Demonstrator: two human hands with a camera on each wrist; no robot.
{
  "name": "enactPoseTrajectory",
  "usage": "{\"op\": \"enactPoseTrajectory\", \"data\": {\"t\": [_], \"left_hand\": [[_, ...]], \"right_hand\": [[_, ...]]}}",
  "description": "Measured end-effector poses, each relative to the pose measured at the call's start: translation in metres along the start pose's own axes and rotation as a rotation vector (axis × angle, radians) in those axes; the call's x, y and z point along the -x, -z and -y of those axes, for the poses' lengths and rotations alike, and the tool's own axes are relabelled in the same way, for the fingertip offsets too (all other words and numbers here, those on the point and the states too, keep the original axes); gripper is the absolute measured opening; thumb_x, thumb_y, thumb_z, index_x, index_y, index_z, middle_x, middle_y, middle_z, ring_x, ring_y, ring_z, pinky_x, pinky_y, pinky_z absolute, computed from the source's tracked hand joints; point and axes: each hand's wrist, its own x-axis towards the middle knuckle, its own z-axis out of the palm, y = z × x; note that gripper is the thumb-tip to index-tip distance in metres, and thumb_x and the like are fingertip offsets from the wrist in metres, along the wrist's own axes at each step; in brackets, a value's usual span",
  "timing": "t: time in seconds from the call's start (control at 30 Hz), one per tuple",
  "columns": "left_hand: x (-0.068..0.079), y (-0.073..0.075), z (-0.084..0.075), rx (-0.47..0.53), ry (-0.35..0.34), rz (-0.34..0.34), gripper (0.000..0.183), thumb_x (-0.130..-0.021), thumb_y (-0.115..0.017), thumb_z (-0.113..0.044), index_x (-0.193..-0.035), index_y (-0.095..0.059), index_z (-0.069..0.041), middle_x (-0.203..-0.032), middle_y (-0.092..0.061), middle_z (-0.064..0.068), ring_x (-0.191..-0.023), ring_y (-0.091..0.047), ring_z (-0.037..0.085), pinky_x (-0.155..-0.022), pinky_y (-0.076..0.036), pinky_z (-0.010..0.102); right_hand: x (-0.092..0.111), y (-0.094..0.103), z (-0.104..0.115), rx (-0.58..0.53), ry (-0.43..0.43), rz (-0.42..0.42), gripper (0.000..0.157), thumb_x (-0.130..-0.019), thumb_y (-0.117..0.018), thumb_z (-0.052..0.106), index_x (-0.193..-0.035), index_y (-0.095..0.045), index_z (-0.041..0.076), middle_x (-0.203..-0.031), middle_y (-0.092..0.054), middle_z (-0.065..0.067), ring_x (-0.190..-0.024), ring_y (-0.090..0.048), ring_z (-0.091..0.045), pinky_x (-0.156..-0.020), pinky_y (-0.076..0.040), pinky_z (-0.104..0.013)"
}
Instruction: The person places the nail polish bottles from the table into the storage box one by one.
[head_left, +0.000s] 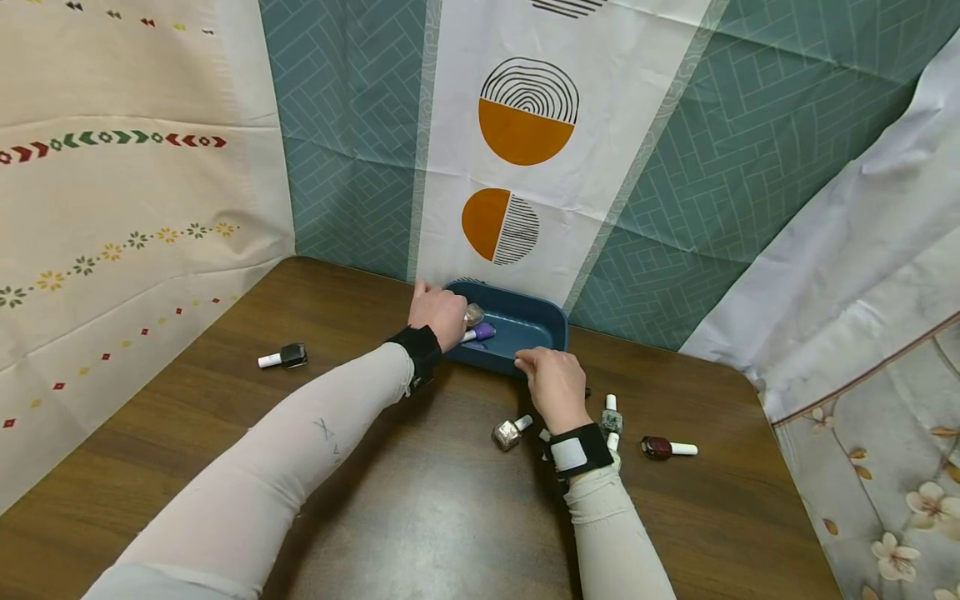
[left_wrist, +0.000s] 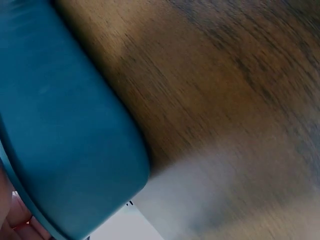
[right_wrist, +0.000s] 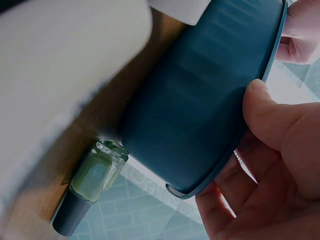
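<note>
A dark blue tray (head_left: pixel 525 317) stands on the table against the cloth backdrop. My left hand (head_left: pixel 438 317) grips its left end; in the left wrist view some fingers (left_wrist: pixel 21 215) show at the rim. Near the front right corner my right hand (head_left: pixel 553 385) pinches the rim, its thumb (right_wrist: pixel 260 102) on the outer wall and the other fingers beyond the rim. Inside the tray lie a purple nail polish bottle (head_left: pixel 483 331) and a glittery brownish one (head_left: pixel 473 314), both partly hidden by the left hand. A green nail polish bottle (right_wrist: pixel 95 175) with a black cap lies beside the tray's right end.
On the wooden table (head_left: pixel 375 517), a glittery bottle (head_left: pixel 507 434), a grey-green one (head_left: pixel 611 421) and a dark red one (head_left: pixel 657 448) lie around the right wrist, which partly hides others. A black bottle (head_left: pixel 293 355) lies far left. Cloth hangings (head_left: pixel 360 167) close off the back and sides.
</note>
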Motion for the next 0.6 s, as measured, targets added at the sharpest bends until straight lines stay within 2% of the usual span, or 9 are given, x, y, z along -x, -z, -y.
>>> {"op": "enactPoseTrajectory", "data": {"t": [0.4,0.6], "left_hand": [[-0.0019,-0.0017,-0.0021,-0.005,-0.003,0.052,0.022,-0.086,-0.057,-0.02,-0.065,-0.062,-0.018,-0.062,-0.057,0.001,-0.066,-0.049,0.023,-0.08,-0.025,0.044],[-0.0018,0.0016,-0.0036,-0.006,0.001,0.084,0.02,-0.085,-0.058,-0.019,-0.065,-0.063,-0.017,-0.062,-0.058,0.001,-0.066,-0.05,0.023,-0.079,-0.025,0.043]], "right_hand": [[0.0005,0.0015,0.001,0.006,0.011,-0.005,0.015,-0.087,-0.065,0.027,-0.097,-0.075,0.022,-0.089,-0.074,0.002,-0.08,-0.068,-0.02,-0.079,-0.051,-0.04],[-0.0004,0.0023,0.0016,0.005,0.002,0.004,0.015,-0.087,-0.065,0.027,-0.097,-0.075,0.023,-0.09,-0.074,0.003,-0.081,-0.068,-0.02,-0.078,-0.051,-0.04]]}}
